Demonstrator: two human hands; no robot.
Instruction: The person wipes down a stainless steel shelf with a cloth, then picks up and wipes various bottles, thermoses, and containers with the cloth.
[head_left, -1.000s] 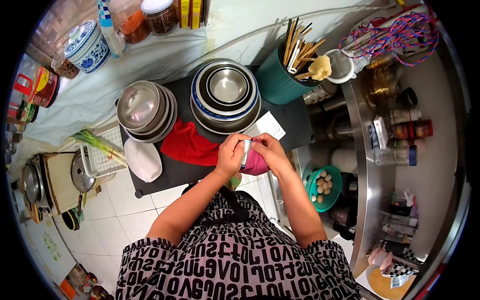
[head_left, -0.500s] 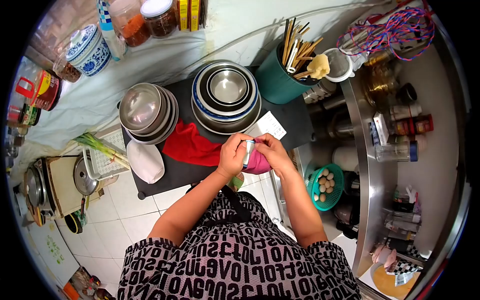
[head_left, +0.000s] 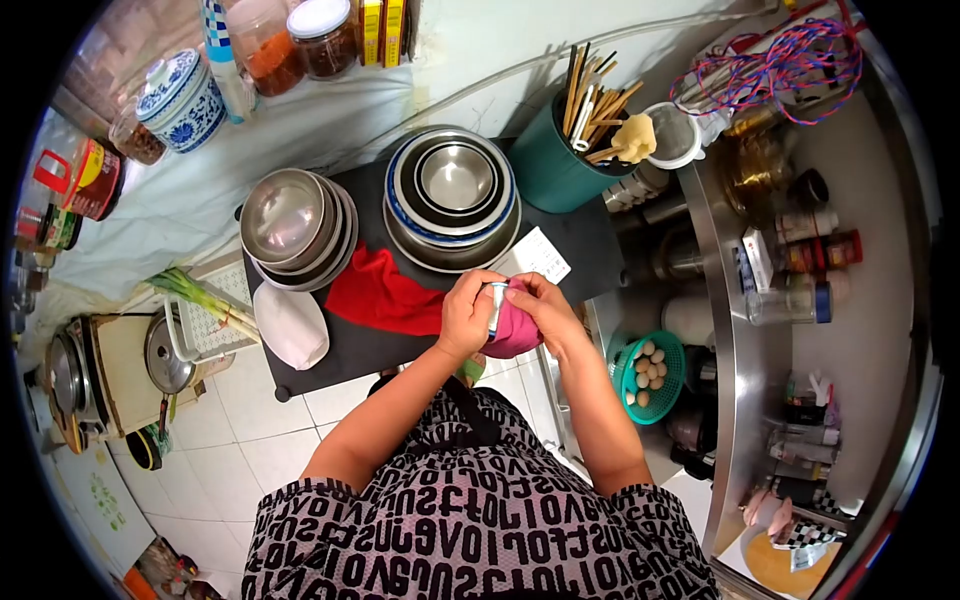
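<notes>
Close together in front of my body, my left hand (head_left: 467, 316) and my right hand (head_left: 548, 312) are both closed. Between them is a small white piece with a blue edge (head_left: 495, 308), gripped by my left fingers; its kind is hard to make out. A magenta cloth (head_left: 513, 336) bunches against this piece, and my right hand pinches it. My fingers partly hide both. Just left of my left hand a red cloth (head_left: 375, 298) lies on the dark table (head_left: 360, 362). Beyond the hands rests a white card with printing (head_left: 542, 254).
Nested metal bowls (head_left: 455, 178) and another bowl stack (head_left: 285, 220) stand at the table's back. A green bin of chopsticks (head_left: 555, 165) is at the back right. A green basket of eggs (head_left: 660, 400) sits lower right, beside a metal shelf (head_left: 735, 400).
Both hands stay nearly in place around the white piece and magenta cloth. The right fingers have shifted slightly on the cloth, and the view has moved a little.
</notes>
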